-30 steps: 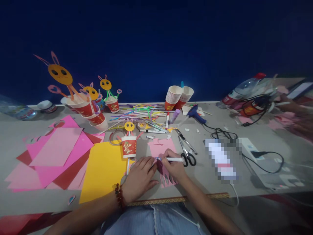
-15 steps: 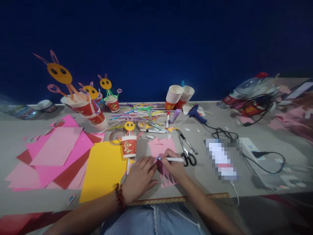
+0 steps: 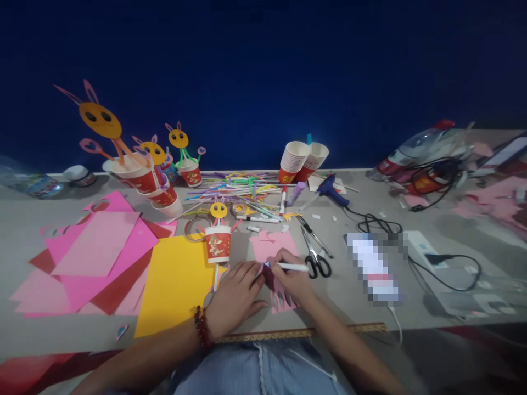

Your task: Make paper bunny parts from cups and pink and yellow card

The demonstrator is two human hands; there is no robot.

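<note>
Marker [image 3: 294,267] pinched in closed fingers of right hand [image 3: 295,281], near its tip, over cut pink paper [image 3: 285,245] and left of scissors [image 3: 317,257]. Left hand [image 3: 236,299] beside the tip, fingers lightly curled, thumb apart; cannot tell if gripping anything. Probably light, stiff, smooth: best held low on barrel. Paper likely soft, easily creased: best steadied flat, near an edge

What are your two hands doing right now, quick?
Left hand: pressed down beside the marker's tip; its grip can't be told.
Right hand: closed on the white marker.
</note>
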